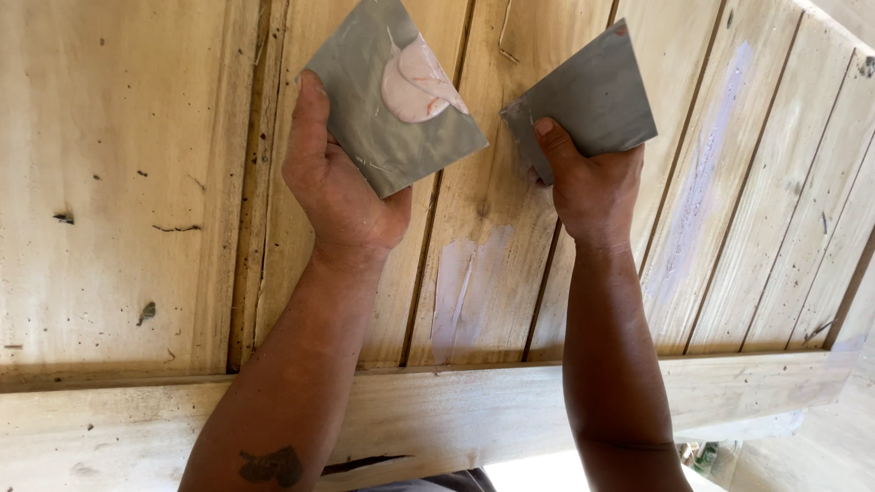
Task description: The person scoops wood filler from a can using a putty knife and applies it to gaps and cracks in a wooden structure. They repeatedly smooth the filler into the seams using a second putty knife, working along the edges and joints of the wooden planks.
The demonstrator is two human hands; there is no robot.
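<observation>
A pale wooden door panel (pixel 128 182) fills the view, built of vertical tongue-and-groove boards (pixel 775 228) set inside a frame. Its bottom rail (pixel 456 415) runs crosswise below the boards. Right of the rail, bright daylight falls on a light floor (pixel 538 474). Small dark knots speckle the panel's wide left stile.

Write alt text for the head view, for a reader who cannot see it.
Two bare hands each hold a flat grey metal scraper over a pale wooden panelled door. The left scraper carries a dab of pinkish filler; the right scraper looks bare.
</observation>
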